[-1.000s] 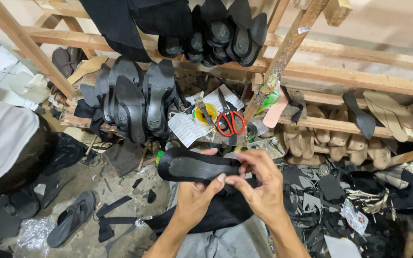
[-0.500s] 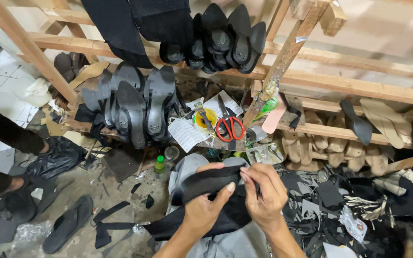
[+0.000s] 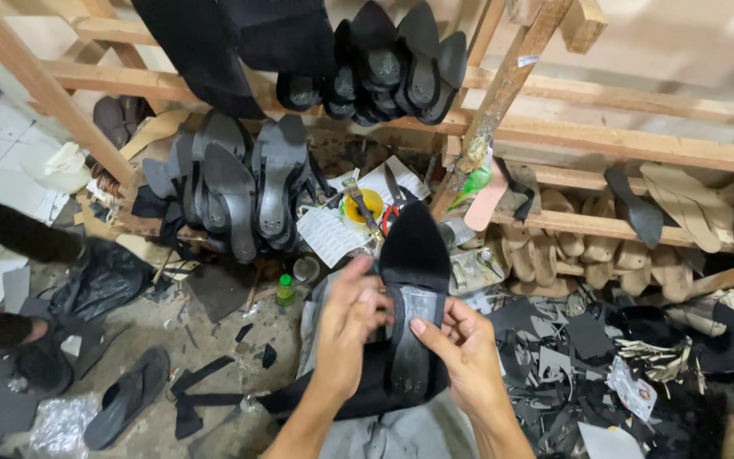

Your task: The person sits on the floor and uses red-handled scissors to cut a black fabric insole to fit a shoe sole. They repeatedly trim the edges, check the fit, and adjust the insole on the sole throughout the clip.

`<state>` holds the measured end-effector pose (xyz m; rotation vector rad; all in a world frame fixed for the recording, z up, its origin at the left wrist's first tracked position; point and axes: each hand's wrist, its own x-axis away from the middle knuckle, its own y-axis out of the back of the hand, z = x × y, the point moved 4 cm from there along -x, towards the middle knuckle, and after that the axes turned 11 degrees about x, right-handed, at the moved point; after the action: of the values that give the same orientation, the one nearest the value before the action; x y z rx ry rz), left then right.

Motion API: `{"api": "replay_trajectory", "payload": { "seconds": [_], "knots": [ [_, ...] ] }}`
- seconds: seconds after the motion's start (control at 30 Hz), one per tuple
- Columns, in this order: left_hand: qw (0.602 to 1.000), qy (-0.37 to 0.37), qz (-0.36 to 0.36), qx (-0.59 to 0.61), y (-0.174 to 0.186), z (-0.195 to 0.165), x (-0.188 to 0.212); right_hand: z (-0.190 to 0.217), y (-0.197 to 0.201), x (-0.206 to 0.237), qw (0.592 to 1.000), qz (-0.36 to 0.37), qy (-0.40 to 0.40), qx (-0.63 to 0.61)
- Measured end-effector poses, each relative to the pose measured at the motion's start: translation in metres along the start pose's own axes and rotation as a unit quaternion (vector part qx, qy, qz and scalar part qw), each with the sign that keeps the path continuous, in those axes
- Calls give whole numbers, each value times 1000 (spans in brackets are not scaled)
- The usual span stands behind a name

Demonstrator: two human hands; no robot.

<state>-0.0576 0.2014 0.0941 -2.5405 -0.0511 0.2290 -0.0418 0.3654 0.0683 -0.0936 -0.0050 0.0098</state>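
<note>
We hold a black pointed sole [image 3: 414, 289] upright between both hands over our lap, toe pointing far. The left hand [image 3: 346, 331] grips its left edge, fingers curled and pressed to it; the right hand [image 3: 469, 353] pinches the waist, thumb laid on a clear glossy patch. The sole looks cut and shaped, still unattached to any upper. Beyond it lie white printed sheets [image 3: 333, 231], a yellow tin [image 3: 365, 206], a small green-capped bottle [image 3: 285, 289] and a green packet [image 3: 475, 180] on the post.
</note>
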Motion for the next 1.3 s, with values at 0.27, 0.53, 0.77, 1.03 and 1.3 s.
{"api": "replay_trajectory", "payload": {
  "seconds": [0.27, 0.53, 0.77, 1.03, 1.3],
  "knots": [
    [994, 95, 37, 29, 16, 50, 4, -4, -3, -12, 989, -49, -38, -134],
    [995, 72, 66, -16, 19, 80, 4, -37, 1, -19, 977, -163, 31, -136],
    [954, 167, 153, -195, 40, 123, -3, -33, 48, -28, 934, -254, 111, 225],
    [899, 282, 174, -288, 38, 147, -24, -39, 58, -28, 812, -180, 161, 531],
    [882, 260, 180, -350, 25, 140, -34, -52, 48, -60, 802, -186, 185, 537]
  ]
}}
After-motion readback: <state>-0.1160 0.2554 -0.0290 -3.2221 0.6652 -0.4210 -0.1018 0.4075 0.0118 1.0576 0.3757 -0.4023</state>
